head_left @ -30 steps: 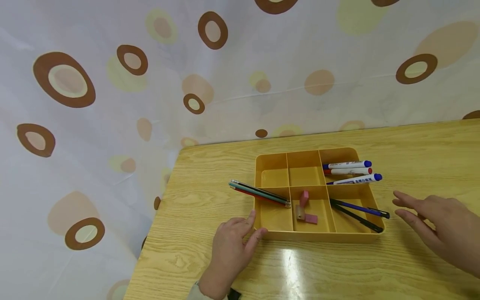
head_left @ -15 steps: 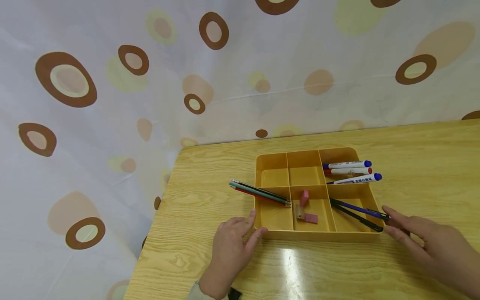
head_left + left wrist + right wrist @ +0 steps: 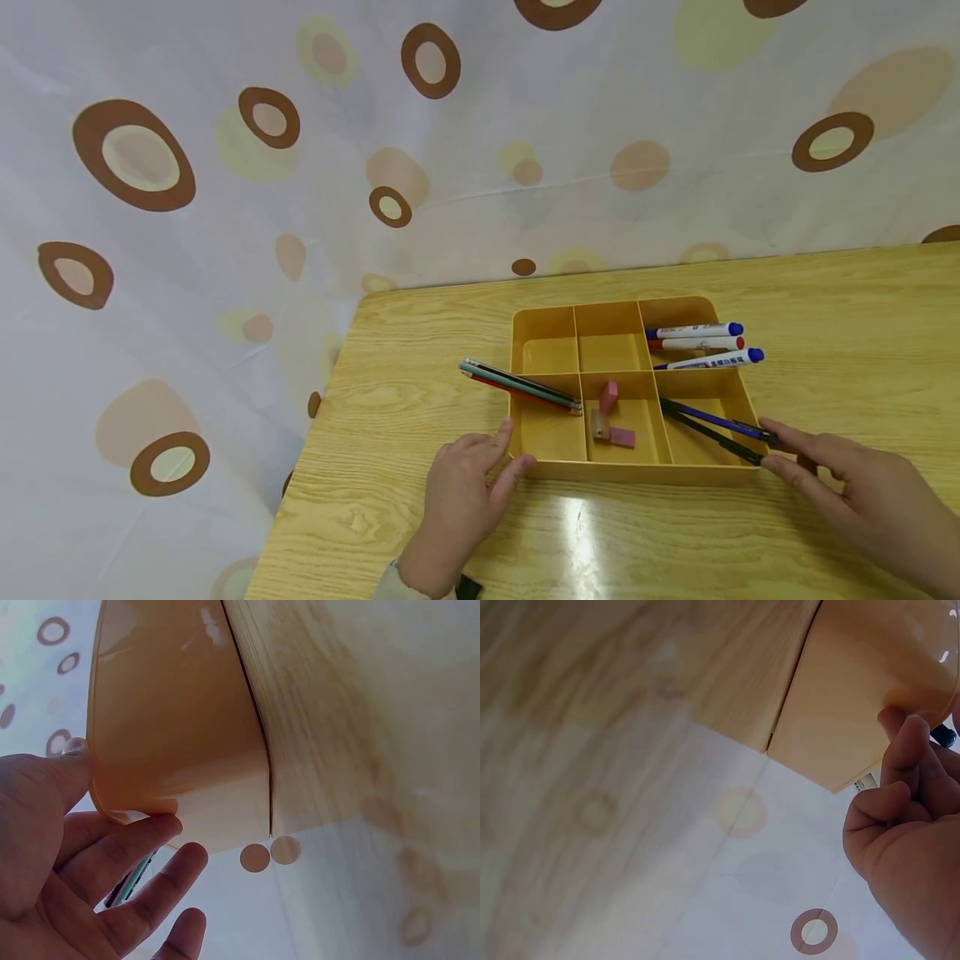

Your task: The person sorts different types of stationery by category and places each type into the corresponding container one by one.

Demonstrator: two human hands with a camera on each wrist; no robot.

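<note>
A yellow compartment tray [image 3: 637, 472] lies on the wooden table. At its front left corner my left hand [image 3: 467, 492] holds on, thumb on the front rim and index finger along the side; the other fingers are spread in the left wrist view. My right hand [image 3: 862, 492] grips the front right corner between thumb and index, its other fingers curled in the right wrist view. Beside that hand, a blue pen [image 3: 716, 418] and a black pen [image 3: 716, 437] stick over the rim. Pencils [image 3: 517, 385] lean out at the left. A front middle compartment holds pink erasers [image 3: 622, 437] and a small sharpener [image 3: 600, 425].
Whiteboard markers [image 3: 708, 359] rest in the back right compartment, jutting past the tray's side. A patterned cloth [image 3: 465, 167] hangs behind and left of the table [image 3: 405, 358]. A small black item [image 3: 468, 587] lies by the left wrist.
My right hand has moved left from beside the tray to take hold of its front right corner. My left hand and the tray have stayed put.
</note>
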